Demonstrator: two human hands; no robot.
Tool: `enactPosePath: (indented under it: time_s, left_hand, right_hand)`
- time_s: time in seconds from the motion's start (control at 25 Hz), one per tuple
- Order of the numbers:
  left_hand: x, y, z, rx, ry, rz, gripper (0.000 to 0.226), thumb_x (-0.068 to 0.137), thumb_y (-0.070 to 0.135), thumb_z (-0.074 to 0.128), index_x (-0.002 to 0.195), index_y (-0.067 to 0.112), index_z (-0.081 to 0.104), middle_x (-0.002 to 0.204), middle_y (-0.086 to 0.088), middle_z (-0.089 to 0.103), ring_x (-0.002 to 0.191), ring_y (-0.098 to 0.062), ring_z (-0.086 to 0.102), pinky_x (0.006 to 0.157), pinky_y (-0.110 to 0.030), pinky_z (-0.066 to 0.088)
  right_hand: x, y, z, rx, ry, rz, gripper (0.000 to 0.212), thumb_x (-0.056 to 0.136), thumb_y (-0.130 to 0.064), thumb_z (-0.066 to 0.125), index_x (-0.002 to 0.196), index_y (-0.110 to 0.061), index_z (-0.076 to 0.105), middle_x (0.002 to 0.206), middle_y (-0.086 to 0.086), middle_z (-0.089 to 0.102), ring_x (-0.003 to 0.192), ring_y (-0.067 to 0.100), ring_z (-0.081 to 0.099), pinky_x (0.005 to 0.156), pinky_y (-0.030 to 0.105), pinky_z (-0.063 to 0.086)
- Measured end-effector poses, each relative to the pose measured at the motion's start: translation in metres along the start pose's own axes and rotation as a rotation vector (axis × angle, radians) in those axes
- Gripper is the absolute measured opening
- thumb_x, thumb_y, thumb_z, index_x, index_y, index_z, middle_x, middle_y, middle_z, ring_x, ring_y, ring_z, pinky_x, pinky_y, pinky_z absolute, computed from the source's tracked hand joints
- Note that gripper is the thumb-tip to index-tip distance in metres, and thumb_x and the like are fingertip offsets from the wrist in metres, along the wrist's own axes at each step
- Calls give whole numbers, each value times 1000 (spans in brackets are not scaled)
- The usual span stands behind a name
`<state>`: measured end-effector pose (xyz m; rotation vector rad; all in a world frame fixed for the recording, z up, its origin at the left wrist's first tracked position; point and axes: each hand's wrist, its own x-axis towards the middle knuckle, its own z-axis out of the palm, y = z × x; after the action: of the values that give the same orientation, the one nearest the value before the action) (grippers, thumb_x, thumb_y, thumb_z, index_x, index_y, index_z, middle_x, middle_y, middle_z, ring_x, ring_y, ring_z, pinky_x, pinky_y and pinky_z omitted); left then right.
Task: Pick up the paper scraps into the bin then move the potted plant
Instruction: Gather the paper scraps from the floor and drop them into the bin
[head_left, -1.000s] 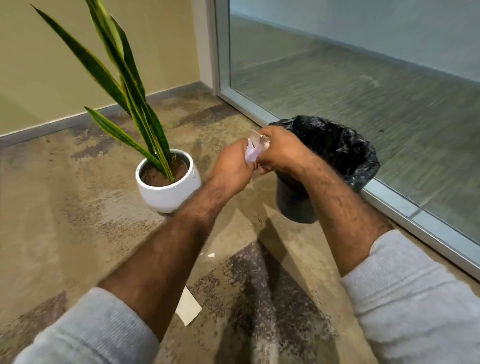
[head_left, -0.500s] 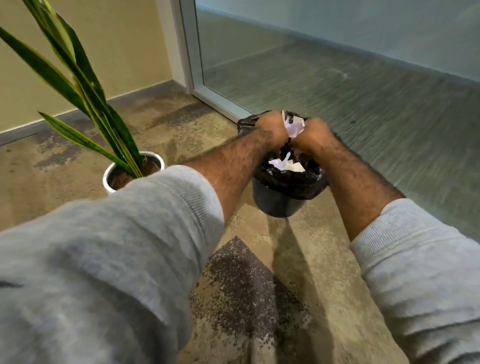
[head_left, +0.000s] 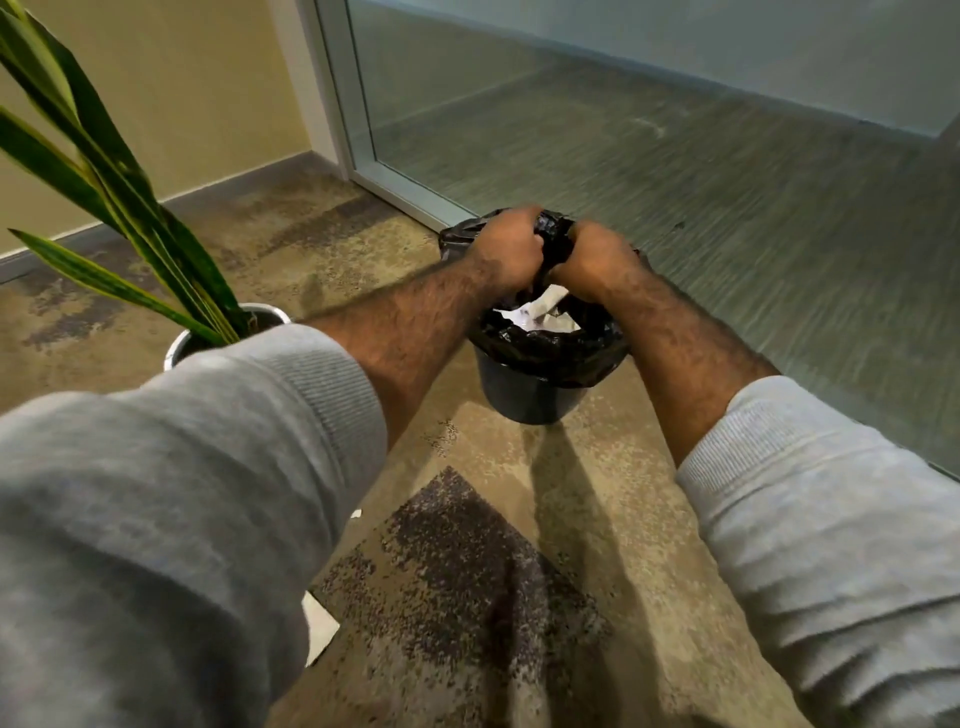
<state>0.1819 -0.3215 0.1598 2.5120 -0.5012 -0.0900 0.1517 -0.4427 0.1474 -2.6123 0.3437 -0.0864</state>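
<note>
So the grey ribbed-cuff sleeve (head_left: 171, 499) of the left arm eats up the whole lower left of the frame and covers most of the white round ceramic pot (head_left: 179, 347) behind it; only a sliver of rim pokes out at mid-left. The long stiff green leaves with yellow edges (head_left: 111, 208) fan up out of it toward the upper left corner. Right next to the sleeve's edge, bottom centre-left, a flat white paper scrap (head_left: 318, 626) lies on the mottled tan and dark speckled carpet (head_left: 467, 571), half hidden by the arm.

Upper right is a big glass panel in a pale metal frame (head_left: 358, 156), with grey striped flooring behind it.

The small round dark bin with a crinkly glossy black plastic liner (head_left: 535, 379) sits in the middle of the frame, just in front of the glass. Crumpled white paper bits (head_left: 540, 314) are lying inside it, between the two forearms. Both hands are over the bin's mouth: the left hand (head_left: 506, 254) and the right hand (head_left: 595, 262) are curled into fists, knuckles nearly touching. A bunched bit of black liner shows between them, but I can't tell whether the fingers are actually pinching it or anything else.
</note>
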Motion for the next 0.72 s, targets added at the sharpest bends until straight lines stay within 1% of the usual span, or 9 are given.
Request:
enactPosePath:
  time_s: [0.04,0.12,0.16,0.24,0.36,0.44,0.52,0.6,0.72]
  left_hand:
    - [-3,-2,-3,15,27,42,45,104,14,43,149,7,45,152,-14,49,141,-28,45,111,-31,35]
    - [-14,-15,-12,14,85,104,51,108,23,39,157,11,34,162,-10,37,151,-23,31,123,-34,23]
    - [-21,-26,-17,3,119,119,51,109,28,37,158,14,32,164,-7,33,153,-22,27,125,-38,20]
    - [-42,-57,-25,-27,196,123,52,109,34,33,158,18,32,166,-5,30,155,-21,22,127,-42,16]
    - [-90,-123,-26,-94,319,24,56,108,46,28,159,23,29,167,-3,25,157,-20,16,126,-40,10]
    - [-128,-173,-13,-124,364,-124,57,108,48,27,159,22,30,167,-2,28,156,-19,19,126,-39,12]
    - [-173,-222,11,-130,351,-276,53,109,39,33,155,14,39,161,-9,39,151,-26,31,124,-39,21]
    - [-222,-262,39,-106,264,-398,43,106,25,42,144,8,53,148,-16,53,139,-33,47,116,-38,33]
    - [-288,-303,71,-44,123,-585,40,101,19,54,139,8,58,144,-15,58,133,-32,54,112,-38,38]
  right_hand:
    - [0,-3,1,-44,12,-31,40,87,-22,67,124,-10,63,121,17,68,111,34,65,80,34,49]
    - [-3,-19,6,-95,4,-102,43,88,-23,63,129,-9,59,128,19,64,118,35,62,92,38,51]
    - [-4,-30,8,-108,-11,-155,43,89,-24,60,129,-10,59,129,20,63,120,36,61,96,40,52]
    - [-12,-57,16,-128,-14,-282,38,91,-25,59,125,-11,62,124,19,65,117,35,63,94,38,52]
    - [-35,-96,43,-98,8,-456,35,92,-28,61,123,-14,65,122,15,66,113,34,64,92,38,53]
    - [-52,-114,76,-87,-53,-554,38,91,-27,63,128,-17,64,129,13,63,118,30,62,96,37,49]
    - [-68,-122,121,-113,-174,-610,36,92,-24,62,127,-17,66,127,11,65,116,28,62,94,34,49]
    - [-84,-119,169,-151,-307,-591,31,91,-19,59,121,-17,68,121,10,68,112,28,64,90,34,50]
    - [-107,-98,231,-170,-502,-471,24,87,-13,60,107,-21,70,111,7,70,102,27,66,84,31,51]
